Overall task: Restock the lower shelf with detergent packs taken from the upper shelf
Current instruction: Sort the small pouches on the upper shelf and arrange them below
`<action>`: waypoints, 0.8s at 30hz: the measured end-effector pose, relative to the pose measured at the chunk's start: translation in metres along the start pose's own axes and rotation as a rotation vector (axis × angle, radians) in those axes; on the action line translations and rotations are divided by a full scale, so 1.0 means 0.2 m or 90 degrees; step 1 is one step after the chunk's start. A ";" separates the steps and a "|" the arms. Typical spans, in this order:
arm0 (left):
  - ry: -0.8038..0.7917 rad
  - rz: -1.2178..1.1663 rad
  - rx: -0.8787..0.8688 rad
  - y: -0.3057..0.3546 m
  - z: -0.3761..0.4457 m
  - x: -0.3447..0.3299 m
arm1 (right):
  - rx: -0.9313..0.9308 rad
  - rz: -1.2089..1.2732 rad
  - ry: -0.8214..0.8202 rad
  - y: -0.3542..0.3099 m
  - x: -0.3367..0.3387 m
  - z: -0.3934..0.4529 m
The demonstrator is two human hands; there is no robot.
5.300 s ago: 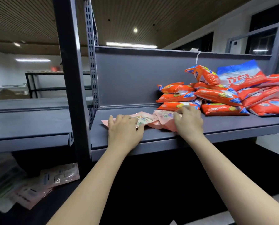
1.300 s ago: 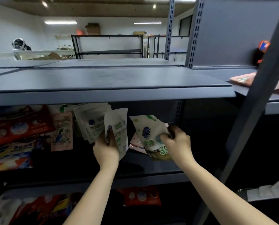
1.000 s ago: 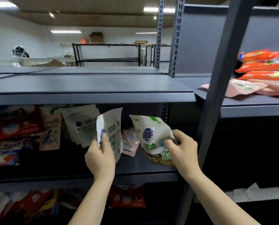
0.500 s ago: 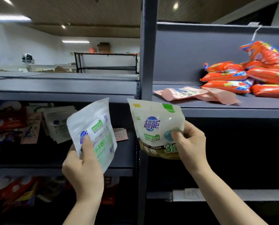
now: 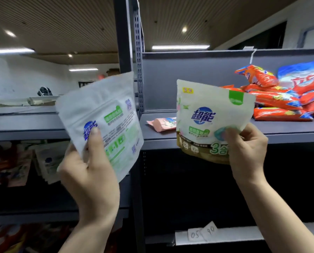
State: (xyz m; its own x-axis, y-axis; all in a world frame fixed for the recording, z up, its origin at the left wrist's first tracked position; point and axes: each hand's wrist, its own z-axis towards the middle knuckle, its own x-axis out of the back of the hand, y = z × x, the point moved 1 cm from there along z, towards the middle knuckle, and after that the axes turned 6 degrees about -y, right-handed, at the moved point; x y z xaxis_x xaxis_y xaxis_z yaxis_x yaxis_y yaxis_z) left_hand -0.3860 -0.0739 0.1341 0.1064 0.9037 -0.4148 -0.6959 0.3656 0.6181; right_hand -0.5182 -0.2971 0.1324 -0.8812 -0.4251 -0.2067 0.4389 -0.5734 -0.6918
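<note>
The left hand (image 5: 87, 177) grips a white pouch (image 5: 105, 123) and the right hand (image 5: 246, 152) pinches a green-and-gold pouch (image 5: 205, 121), both raised before the upper shelf (image 5: 280, 132), so placement seemingly remains undone.

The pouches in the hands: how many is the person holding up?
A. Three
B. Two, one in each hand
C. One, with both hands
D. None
B: the left hand grips a white pouch showing its printed back, and the right hand pinches a second pouch by its lower corner, front side facing the camera.
</note>
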 end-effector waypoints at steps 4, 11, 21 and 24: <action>-0.047 0.037 -0.059 0.08 0.09 -0.28 | 0.019 -0.020 0.044 -0.04 0.07 0.17; -0.088 0.196 -0.028 -0.03 0.27 -0.84 | 0.045 -0.013 0.093 -0.02 0.08 0.48; -0.258 0.433 -0.021 -0.51 0.54 -1.34 | 0.022 -0.154 -0.039 0.21 -0.04 0.95; -0.304 0.478 0.028 -0.64 0.62 -1.46 | -0.024 -0.189 -0.095 0.27 -0.06 1.07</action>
State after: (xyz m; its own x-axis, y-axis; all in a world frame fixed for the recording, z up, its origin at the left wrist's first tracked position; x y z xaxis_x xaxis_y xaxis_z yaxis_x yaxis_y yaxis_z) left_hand -0.2390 -0.3578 0.2590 -0.0752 0.9015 0.4261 -0.6742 -0.3608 0.6444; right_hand -0.4458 -0.4720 0.2456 -0.9328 -0.3432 0.1095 0.1576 -0.6621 -0.7327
